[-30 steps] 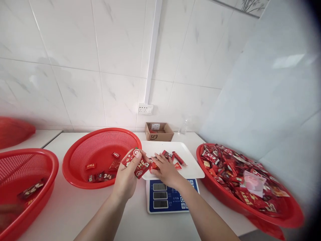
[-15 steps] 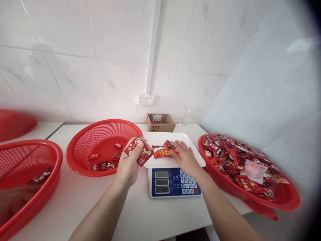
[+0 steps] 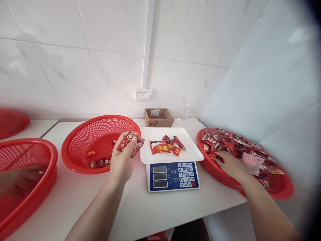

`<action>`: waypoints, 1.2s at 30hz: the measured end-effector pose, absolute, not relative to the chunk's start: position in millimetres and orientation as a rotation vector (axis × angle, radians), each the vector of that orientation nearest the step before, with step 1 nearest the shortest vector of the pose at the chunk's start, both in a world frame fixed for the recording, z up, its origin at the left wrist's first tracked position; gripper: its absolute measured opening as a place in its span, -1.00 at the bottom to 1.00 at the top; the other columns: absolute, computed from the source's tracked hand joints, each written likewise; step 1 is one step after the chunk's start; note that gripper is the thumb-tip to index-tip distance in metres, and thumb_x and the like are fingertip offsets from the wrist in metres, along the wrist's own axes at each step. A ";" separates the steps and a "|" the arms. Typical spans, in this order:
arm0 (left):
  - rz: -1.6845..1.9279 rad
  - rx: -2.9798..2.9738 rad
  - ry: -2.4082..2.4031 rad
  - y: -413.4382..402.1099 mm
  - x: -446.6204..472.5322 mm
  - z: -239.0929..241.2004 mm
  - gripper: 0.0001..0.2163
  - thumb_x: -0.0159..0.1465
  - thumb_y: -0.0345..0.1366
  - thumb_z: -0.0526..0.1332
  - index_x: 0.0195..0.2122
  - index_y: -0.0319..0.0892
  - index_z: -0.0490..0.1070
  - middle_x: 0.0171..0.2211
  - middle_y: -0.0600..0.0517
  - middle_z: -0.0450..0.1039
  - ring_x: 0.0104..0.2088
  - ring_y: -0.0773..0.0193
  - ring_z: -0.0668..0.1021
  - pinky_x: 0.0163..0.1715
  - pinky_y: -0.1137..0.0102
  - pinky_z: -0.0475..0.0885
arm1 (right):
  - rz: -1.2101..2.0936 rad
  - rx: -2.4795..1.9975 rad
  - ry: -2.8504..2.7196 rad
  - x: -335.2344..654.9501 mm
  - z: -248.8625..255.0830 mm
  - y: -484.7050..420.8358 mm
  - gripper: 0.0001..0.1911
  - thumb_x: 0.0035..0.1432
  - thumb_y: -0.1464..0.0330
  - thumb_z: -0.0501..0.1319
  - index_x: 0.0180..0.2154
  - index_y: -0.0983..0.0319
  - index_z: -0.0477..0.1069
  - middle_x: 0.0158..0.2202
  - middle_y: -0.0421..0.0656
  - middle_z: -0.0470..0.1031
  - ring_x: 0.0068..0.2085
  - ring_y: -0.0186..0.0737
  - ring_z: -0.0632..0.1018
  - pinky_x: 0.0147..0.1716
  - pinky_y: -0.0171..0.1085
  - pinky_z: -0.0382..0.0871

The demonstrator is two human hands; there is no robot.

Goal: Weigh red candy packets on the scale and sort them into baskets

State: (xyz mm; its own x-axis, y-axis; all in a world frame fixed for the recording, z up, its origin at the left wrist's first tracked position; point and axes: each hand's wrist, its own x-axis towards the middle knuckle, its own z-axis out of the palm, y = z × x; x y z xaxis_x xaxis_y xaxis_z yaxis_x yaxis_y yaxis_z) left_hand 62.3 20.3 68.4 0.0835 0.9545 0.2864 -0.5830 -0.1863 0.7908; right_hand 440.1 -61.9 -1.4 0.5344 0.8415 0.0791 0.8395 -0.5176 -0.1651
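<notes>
Pinching a red packet (image 3: 138, 146) between thumb and fingers, the left hand (image 3: 122, 160) hangs just left of the white tray (image 3: 192, 147) of the scale (image 3: 173, 175), where a few sweets (image 3: 160, 148) lie loose. Well apart from it, the right hand (image 3: 232, 167) reaches over the near rim of a heaped basket (image 3: 212, 171); I cannot tell whether it grips anything. Dragging one sweet out could spill its neighbours, and since the basket seems to jut past the table (image 3: 175, 207), pressing its outer side might tip it

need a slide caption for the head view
Left hand holding a red printed packet, right hand at the heaped basket beside the scale.
</notes>
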 end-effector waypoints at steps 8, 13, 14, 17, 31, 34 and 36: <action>1.434 0.999 0.582 21.7 63.4 62.8 -0.87 0.12 -0.27 0.28 -0.32 -0.15 0.42 -0.40 0.06 0.47 -0.29 0.26 0.53 -0.20 0.35 0.42 | 0.020 -2.446 -1.350 459.8 -18.1 -70.3 -0.65 0.09 0.33 0.03 -0.10 0.23 0.41 -0.13 -0.05 0.52 -0.13 -0.10 0.52 -0.13 -0.16 0.34; 1.388 1.024 0.625 19.7 67.2 62.9 -0.82 0.07 -0.23 0.31 -0.33 -0.16 0.42 -0.43 0.04 0.47 -0.29 0.22 0.53 -0.24 0.35 0.44 | -0.029 -2.650 -1.337 448.8 -4.0 -62.2 -0.48 0.13 0.24 0.03 0.13 0.20 0.21 -0.16 0.04 0.53 -0.18 0.02 0.54 -0.29 -0.12 0.34; 1.375 1.031 0.631 18.7 68.0 63.5 -0.81 0.06 -0.22 0.31 -0.34 -0.16 0.43 -0.44 0.04 0.46 -0.30 0.22 0.53 -0.25 0.35 0.45 | -0.020 -2.666 -1.338 446.4 -1.3 -60.0 -0.52 0.14 0.25 0.02 0.11 0.18 0.24 -0.20 0.02 0.54 -0.22 0.01 0.55 -0.33 -0.14 0.33; 1.342 1.064 0.633 16.3 69.3 64.7 -0.81 0.05 -0.20 0.32 -0.35 -0.17 0.43 -0.44 0.03 0.46 -0.32 0.23 0.53 -0.27 0.36 0.44 | -0.009 -2.675 -1.334 442.7 2.8 -57.5 -0.67 0.14 0.29 0.01 -0.08 0.14 0.37 -0.31 -0.05 0.55 -0.30 -0.05 0.54 -0.42 -0.21 0.28; 1.307 1.080 0.549 12.2 71.2 62.2 -0.86 0.12 -0.23 0.28 -0.34 -0.16 0.43 -0.42 0.05 0.45 -0.32 0.32 0.50 -0.21 0.43 0.38 | 0.065 -1.817 -1.579 330.0 25.9 -20.4 -0.71 0.14 0.15 0.02 -0.36 0.17 0.41 -0.34 -0.14 0.51 -0.30 -0.17 0.49 -0.29 -0.25 0.31; 1.311 1.070 0.543 11.2 68.7 64.5 -0.85 0.10 -0.22 0.29 -0.35 -0.15 0.42 -0.43 0.06 0.45 -0.31 0.31 0.51 -0.22 0.42 0.38 | 0.117 -1.894 -1.643 306.8 13.0 -2.7 -0.70 0.14 0.17 0.02 -0.27 0.16 0.44 -0.28 -0.14 0.51 -0.26 -0.15 0.49 -0.30 -0.22 0.33; 1.315 1.058 0.549 11.5 67.0 66.2 -0.83 0.09 -0.21 0.30 -0.35 -0.16 0.42 -0.44 0.06 0.45 -0.32 0.30 0.51 -0.23 0.41 0.39 | 0.009 -1.907 -1.612 303.8 4.9 2.9 -0.67 0.15 0.18 0.03 -0.16 0.16 0.43 -0.18 -0.11 0.49 -0.18 -0.12 0.48 -0.23 -0.19 0.33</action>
State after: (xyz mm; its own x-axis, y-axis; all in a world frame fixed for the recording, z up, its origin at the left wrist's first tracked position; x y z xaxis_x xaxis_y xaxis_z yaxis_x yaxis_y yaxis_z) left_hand 67.0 11.5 66.2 0.2247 0.9473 0.2282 -0.5036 -0.0875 0.8595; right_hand 303.8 2.9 4.9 0.2503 0.8890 0.3834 0.8849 -0.0493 -0.4632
